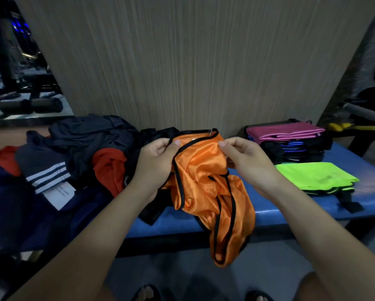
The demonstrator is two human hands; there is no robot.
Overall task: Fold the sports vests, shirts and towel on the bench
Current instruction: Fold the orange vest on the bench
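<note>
Both forearms (91, 233) are bare, no sleeves, watch or rings on either hand (155, 164); dark sandals (146, 293) on the feet (toes showing).

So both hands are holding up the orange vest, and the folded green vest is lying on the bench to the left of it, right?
Not quite. Both the left hand and right hand do hold the orange vest, but the folded green vest lies on the bench to the right of it, not the left. The head view shows this.
</note>
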